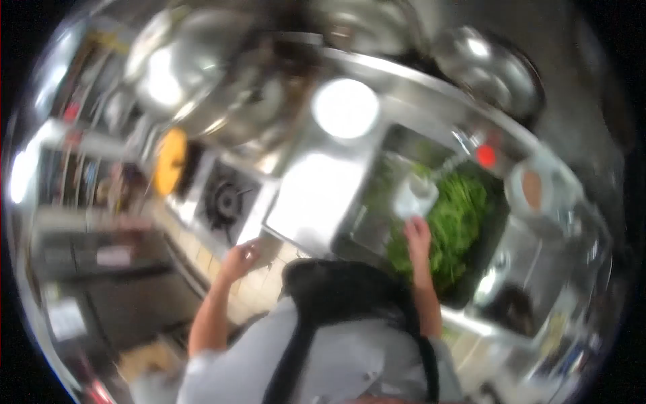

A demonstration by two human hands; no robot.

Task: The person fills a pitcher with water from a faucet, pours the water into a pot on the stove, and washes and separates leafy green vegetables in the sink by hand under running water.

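Note:
My right hand (418,233) reaches over the sink (497,252), its fingers closed at the near edge of a small white container (415,197). Blur hides the container's exact shape. Leafy greens (455,232) lie heaped in the sink, beside and below this hand. My left hand (241,260) is held out to the left, between the stove and my body, with fingers curled. A small bright spot shows at its fingertips; I cannot make out what it is.
A steel counter (313,195) with a round white thing (346,108) adjoins the sink. Left stands a gas burner (227,201), with a yellow round object (171,161) behind. Large metal bowls (490,73) line the back. Right of the sink is a pale container (530,187) holding something brown.

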